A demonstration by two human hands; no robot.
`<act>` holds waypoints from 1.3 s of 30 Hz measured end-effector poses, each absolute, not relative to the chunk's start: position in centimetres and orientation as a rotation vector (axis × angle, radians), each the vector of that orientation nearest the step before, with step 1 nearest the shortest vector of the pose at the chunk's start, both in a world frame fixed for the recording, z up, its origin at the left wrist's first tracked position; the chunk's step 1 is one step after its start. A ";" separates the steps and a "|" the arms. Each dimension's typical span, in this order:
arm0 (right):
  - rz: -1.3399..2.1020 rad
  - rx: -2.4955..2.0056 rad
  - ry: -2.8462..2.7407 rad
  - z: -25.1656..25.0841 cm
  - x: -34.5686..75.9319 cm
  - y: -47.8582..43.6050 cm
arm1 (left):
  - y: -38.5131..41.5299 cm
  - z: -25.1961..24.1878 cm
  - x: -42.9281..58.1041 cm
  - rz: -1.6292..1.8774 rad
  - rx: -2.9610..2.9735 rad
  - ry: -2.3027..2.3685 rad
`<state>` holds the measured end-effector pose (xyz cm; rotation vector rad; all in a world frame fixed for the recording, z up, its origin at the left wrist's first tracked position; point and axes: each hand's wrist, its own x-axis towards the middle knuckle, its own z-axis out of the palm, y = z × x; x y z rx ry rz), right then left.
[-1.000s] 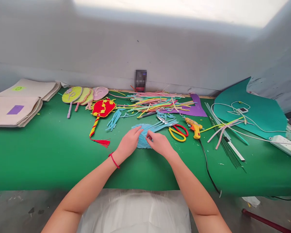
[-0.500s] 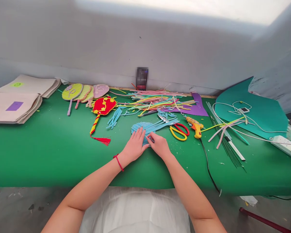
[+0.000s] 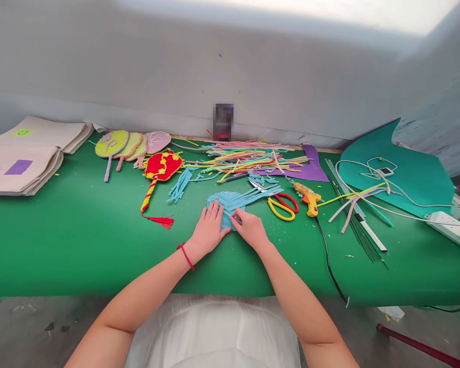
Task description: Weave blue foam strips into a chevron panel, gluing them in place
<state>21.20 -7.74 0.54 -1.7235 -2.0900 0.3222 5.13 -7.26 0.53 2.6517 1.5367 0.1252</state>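
Now | left hand [image 3: 209, 227]: spread flat on blue disc [image 3: 228, 201] | right hand [image 3: 250, 226]: fingertips pinched together over it (contents hidden)

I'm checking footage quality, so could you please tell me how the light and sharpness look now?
Head view: bright glare washes out the top edge; head view: the dark object by the wall is pixelated; head view: left hand, right hand and glue gun look fairly sharp; head view: a soft shadow darkens the table below the hands.

Left hand [image 3: 207, 229] flatter than 1 second ago, fingers now spread over blue ribbed disc [image 3: 230, 200]
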 end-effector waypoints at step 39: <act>0.265 -1.740 -2.020 0.5 21.6 -7.6 | -7.1 0.5 5.2 0.175 2.636 1.529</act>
